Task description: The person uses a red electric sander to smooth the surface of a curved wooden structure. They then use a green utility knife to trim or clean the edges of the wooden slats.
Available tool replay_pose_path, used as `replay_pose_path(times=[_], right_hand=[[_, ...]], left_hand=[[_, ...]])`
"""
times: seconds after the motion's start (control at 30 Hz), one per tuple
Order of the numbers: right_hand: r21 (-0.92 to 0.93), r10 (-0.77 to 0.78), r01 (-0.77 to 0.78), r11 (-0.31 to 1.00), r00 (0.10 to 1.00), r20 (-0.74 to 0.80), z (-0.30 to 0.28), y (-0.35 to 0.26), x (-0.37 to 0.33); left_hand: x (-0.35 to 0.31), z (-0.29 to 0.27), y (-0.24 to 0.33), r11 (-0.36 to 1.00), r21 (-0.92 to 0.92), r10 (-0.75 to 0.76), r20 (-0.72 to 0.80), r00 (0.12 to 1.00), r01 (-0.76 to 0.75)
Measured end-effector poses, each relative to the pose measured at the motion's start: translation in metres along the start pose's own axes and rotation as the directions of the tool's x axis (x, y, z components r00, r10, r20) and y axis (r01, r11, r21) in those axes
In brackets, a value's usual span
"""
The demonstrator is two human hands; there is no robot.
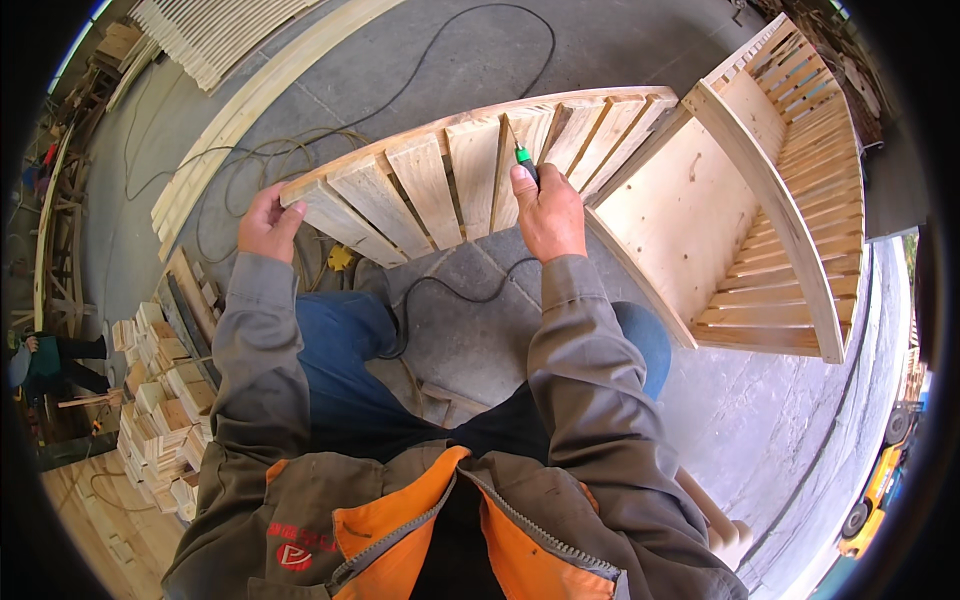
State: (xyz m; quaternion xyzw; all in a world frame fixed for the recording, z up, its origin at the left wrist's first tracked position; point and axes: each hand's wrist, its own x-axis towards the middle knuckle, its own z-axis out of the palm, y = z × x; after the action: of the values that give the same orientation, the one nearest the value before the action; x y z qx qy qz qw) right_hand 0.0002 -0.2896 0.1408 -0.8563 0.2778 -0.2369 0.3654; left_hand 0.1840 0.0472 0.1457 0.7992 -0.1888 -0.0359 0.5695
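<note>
A curved wooden slatted frame (440, 180) stands on edge in front of me on the concrete floor. My left hand (266, 224) grips its left end, fingers curled over the outer slat. My right hand (545, 212) holds a small tool with a green and black handle (524, 160), its thin tip pressed against a slat near the frame's middle. A black cable (455, 292) runs from under my right wrist down across my knees.
A second, larger curved slatted frame (780, 200) stands to the right. Stacks of short wooden blocks (165, 390) lie at my left. Long curved planks (250, 110) and loose cables (300, 150) cross the floor beyond. Another person (50, 360) is at far left.
</note>
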Motion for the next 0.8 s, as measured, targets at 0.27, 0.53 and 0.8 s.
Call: replay_pose_path(times=[0.27, 0.53, 0.8], right_hand=[[-0.301, 0.274, -0.191, 0.934, 0.925, 0.263, 0.007, 0.016, -0.005], [-0.099, 0.167, -0.153, 0.983, 0.973, 0.159, -0.02, 0.002, -0.007], [0.236, 0.253, -0.251, 0.939, 0.967, 0.025, -0.037, 0.014, 0.0]], left_hand=[[0.001, -0.001, -0.005, 0.998, 0.041, 0.041, 0.004, 0.999, -0.042], [0.002, -0.002, -0.009, 0.999, -0.006, 0.051, 0.028, 0.998, -0.051], [0.002, 0.004, -0.002, 0.998, 0.055, -0.019, -0.05, 0.999, 0.021]])
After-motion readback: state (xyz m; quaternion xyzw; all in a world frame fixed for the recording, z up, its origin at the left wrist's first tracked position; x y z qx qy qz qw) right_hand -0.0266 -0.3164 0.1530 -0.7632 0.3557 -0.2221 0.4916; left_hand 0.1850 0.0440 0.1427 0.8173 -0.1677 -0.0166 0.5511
